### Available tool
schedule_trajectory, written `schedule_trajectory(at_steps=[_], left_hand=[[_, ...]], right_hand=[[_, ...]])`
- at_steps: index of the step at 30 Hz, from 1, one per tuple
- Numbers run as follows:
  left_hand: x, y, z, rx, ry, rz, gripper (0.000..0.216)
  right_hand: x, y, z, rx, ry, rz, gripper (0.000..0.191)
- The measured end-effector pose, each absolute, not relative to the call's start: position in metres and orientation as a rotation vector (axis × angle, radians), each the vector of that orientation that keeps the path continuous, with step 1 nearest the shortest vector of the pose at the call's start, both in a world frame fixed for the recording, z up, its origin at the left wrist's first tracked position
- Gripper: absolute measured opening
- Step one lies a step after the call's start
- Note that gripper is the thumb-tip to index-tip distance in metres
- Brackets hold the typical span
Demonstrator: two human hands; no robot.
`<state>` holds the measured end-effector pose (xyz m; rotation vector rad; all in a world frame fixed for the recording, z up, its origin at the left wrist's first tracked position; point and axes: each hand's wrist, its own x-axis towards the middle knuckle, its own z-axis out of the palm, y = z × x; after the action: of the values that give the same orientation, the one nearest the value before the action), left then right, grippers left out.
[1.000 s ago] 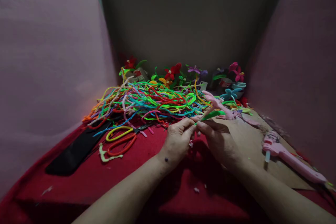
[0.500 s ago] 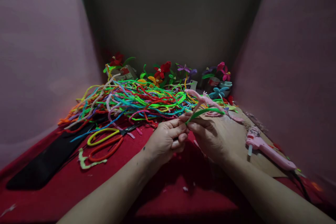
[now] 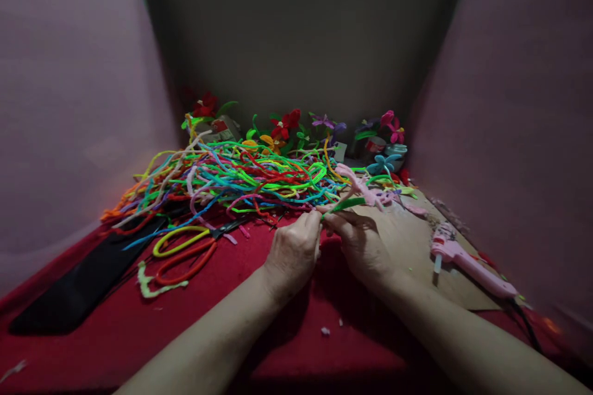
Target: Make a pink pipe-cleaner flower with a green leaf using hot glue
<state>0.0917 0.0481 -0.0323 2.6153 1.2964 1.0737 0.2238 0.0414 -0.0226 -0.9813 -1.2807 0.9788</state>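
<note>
A pink pipe-cleaner flower (image 3: 364,188) with a green pipe-cleaner leaf (image 3: 349,203) slants up and to the right out of my two hands. My left hand (image 3: 296,247) is closed on the lower end of its stem, which the fingers mostly hide. Close beside it, my right hand (image 3: 359,241) pinches the stem where the green leaf joins. The fingertips of both hands nearly meet. Behind the hands lies a big tangled heap of coloured pipe cleaners (image 3: 259,176).
Scissors (image 3: 188,259) with yellow and red handles lie left, beside a black flat object (image 3: 78,284). A pink glue gun (image 3: 472,265) rests on a brown board (image 3: 412,241) at right. Finished flowers (image 3: 287,123) stand at the back, near a small glass jar (image 3: 396,151).
My left hand has rolled over so its back faces up, and both hands shifted slightly. The flower has turned, and the leaf now points less far to the right.
</note>
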Motion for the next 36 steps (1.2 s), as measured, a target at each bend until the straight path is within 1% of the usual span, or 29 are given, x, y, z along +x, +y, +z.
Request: schedule_trajectory(at_steps=[3,6,10,13,17,21,23,27,30,32,36], left_hand=[[0.090,0.051,-0.031,2.497,1.186,1.184,0.022],[0.093,0.049,-0.022,2.109,1.164,1.229,0.017],[0.096,0.047,-0.011,1.575,1.028,1.073,0.025],[0.094,0.048,-0.007,1.343,0.881,0.974,0.023],[0.090,0.050,-0.008,1.159,0.683,0.893,0.025],[0.085,0.052,-0.010,0.937,0.516,0.770,0.018],[0.083,0.053,-0.012,0.870,0.440,0.697,0.018],[0.082,0.054,-0.016,0.812,0.350,0.647,0.019],[0.084,0.052,-0.017,0.794,0.315,0.636,0.020],[0.085,0.048,-0.018,0.780,0.253,0.599,0.025],[0.083,0.044,-0.020,0.753,0.177,0.514,0.026]], right_hand=[[0.224,0.042,-0.022,-1.010,-1.327,0.949,0.019],[0.224,0.042,-0.021,-0.920,-1.328,1.023,0.022],[0.225,0.042,-0.021,-0.916,-1.379,0.994,0.020],[0.227,0.043,-0.023,-0.929,-1.348,1.060,0.025],[0.231,0.045,-0.026,-0.827,-1.321,1.188,0.028],[0.233,0.049,-0.028,-0.737,-1.282,1.294,0.027],[0.233,0.050,-0.028,-0.701,-1.283,1.346,0.026],[0.232,0.051,-0.025,-0.674,-1.323,1.295,0.017],[0.232,0.046,-0.021,-0.631,-1.298,1.346,0.020],[0.232,0.042,-0.017,-0.596,-1.286,1.403,0.022],[0.235,0.035,-0.010,-0.531,-1.394,1.403,0.014]])
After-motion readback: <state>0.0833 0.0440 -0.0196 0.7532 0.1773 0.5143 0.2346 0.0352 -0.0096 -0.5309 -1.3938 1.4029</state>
